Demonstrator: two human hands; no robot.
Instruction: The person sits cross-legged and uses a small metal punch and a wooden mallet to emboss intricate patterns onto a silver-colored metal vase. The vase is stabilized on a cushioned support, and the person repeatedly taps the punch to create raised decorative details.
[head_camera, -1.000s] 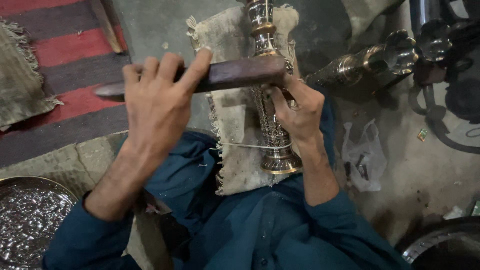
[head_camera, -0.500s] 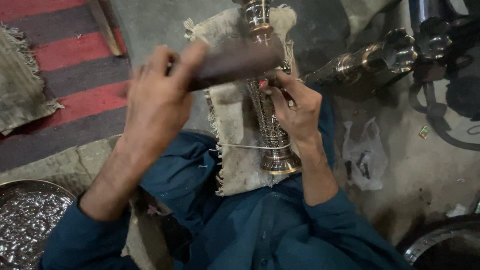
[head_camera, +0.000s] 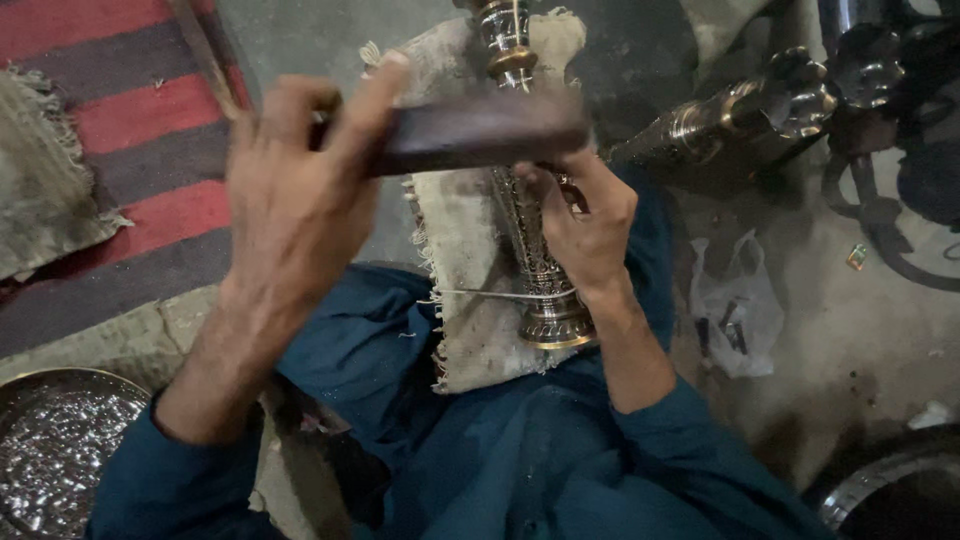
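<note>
You hold a dark wooden bar (head_camera: 470, 135) crosswise in your left hand (head_camera: 290, 200), blurred, its right end above an engraved brass stem (head_camera: 530, 240). The stem lies lengthwise on a frayed cloth (head_camera: 460, 300) over your lap, its flared foot nearest you and its ringed neck at the far end. Your right hand (head_camera: 590, 225) wraps its middle.

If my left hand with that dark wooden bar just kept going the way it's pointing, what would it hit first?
Most likely the engraved brass stem. The left hand aims the dark wooden bar rightward across the stem, just above the right hand gripping it. Motion blur hides the exact gap, so the right hand's fingers could be met first.
</note>
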